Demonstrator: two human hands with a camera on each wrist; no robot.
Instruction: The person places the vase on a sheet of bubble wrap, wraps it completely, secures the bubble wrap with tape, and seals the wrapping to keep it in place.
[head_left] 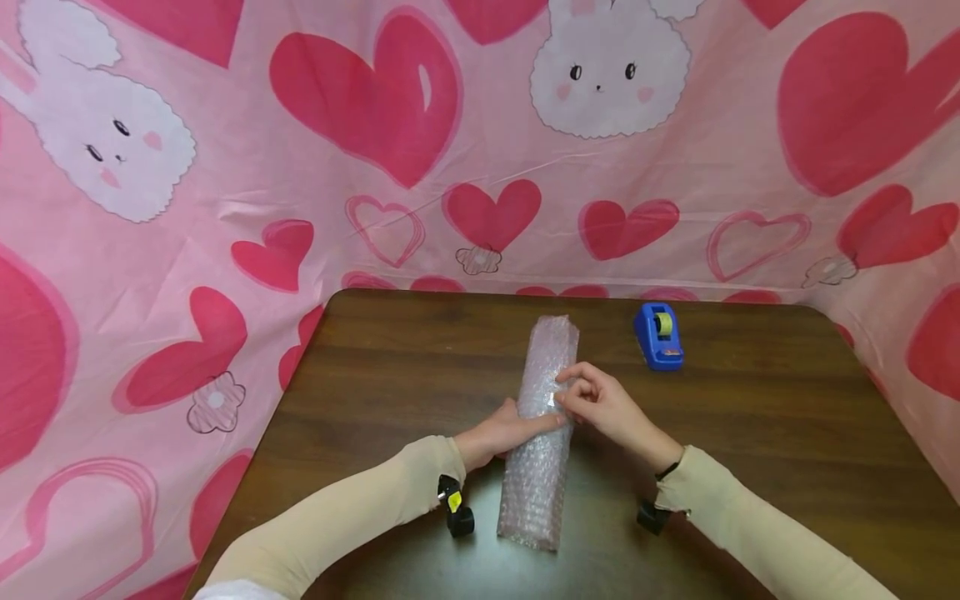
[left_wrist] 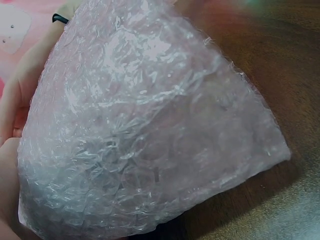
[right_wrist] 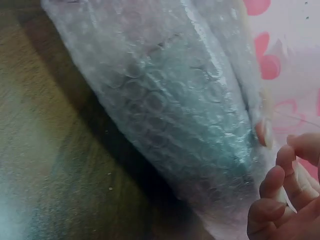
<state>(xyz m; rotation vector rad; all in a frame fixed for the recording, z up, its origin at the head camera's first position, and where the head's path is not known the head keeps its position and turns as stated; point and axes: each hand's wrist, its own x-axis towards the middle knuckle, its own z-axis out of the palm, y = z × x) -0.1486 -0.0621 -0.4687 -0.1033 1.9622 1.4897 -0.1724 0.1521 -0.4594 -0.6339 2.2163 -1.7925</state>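
A long roll of bubble wrap [head_left: 542, 467] slants over the table, with something greenish showing faintly through it in the right wrist view. My left hand [head_left: 498, 432] grips the roll at its middle from the left side, thumb lying across the top. What its other fingers do beneath is hidden in the head view. Over the upper right side of the roll, my right hand [head_left: 603, 404] pinches a small shiny piece of clear tape [head_left: 552, 400] between thumb and fingers. The curled fingertips [right_wrist: 272, 182] show beside the wrap in the right wrist view.
A blue tape dispenser [head_left: 660, 337] with a yellowish roll stands at the back right of the dark wooden table [head_left: 405, 350]. A pink cloth [head_left: 420, 167] with hearts and rabbits hangs behind and along the sides.
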